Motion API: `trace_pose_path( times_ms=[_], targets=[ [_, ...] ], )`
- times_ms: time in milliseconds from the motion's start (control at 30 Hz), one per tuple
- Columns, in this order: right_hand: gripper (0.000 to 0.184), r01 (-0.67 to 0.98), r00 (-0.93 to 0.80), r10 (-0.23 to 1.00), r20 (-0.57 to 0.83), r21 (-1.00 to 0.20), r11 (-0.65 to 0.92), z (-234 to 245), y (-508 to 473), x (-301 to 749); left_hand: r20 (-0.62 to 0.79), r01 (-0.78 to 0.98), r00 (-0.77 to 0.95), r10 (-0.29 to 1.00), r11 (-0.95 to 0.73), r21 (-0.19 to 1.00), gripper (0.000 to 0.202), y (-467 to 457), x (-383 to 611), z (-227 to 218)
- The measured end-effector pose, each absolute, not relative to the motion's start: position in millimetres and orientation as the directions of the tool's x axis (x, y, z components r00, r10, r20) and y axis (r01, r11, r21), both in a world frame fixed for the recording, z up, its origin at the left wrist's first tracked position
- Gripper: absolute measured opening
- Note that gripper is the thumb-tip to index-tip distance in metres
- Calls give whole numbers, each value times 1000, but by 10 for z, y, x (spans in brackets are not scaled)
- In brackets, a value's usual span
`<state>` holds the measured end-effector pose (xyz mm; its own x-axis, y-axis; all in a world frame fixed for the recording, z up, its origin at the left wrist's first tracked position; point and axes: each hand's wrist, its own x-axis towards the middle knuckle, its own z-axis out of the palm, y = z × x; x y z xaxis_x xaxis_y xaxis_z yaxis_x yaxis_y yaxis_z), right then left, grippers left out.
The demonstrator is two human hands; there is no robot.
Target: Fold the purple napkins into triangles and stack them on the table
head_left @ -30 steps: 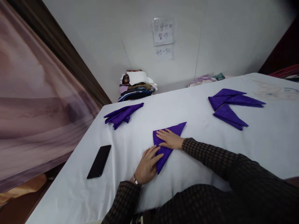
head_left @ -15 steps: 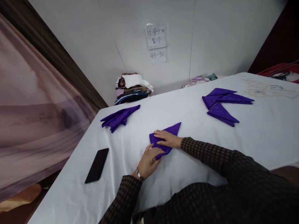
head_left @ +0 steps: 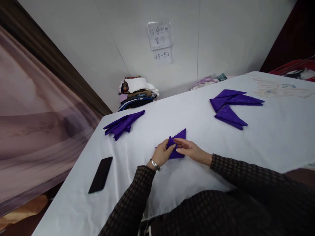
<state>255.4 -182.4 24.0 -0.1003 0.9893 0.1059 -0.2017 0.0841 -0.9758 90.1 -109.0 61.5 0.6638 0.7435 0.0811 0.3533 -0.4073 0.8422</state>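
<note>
A purple cloth napkin (head_left: 179, 137), folded into a triangle, lies mid-table on the white tablecloth (head_left: 201, 170). My left hand (head_left: 162, 153) pinches the napkin's near corner and has lifted it over onto the rest of the cloth. My right hand (head_left: 189, 148) rests beside it, fingers together and pressed on the napkin's lower right part. Both sleeves are dark and checked; a watch sits on my left wrist.
A black phone (head_left: 100, 174) lies near the table's left edge. Folded purple napkins sit at the back left (head_left: 123, 124) and back right (head_left: 231, 105). A pile of mixed clothes (head_left: 137, 91) stands against the wall, under a paper sign (head_left: 159, 36).
My left hand has taken the napkin's near corner and folded it up and over toward the middle. My right hand has slid from the napkin's centre to its right side.
</note>
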Motion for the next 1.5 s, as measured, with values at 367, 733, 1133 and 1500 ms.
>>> trace_pose_path(
  times_ms=[367,733,1133,1500],
  targets=[
    [48,-248,-152,988,23,-969,-16,93,-1613,2466,54,424,594,802,-370,826,24,-1000,1023,646],
    [27,332,-438,834,335,-802,496,46,-1978,2430,-150,338,774,615,-201,919,40,-872,966,499],
    [31,319,-439,784,439,-739,593,104,-2134,2437,149,403,868,474,-847,347,35,-797,986,65],
    [24,-333,29,997,-70,-941,-57,149,-1971,2522,-12,370,762,647,-421,828,34,-636,912,150]
  ],
)
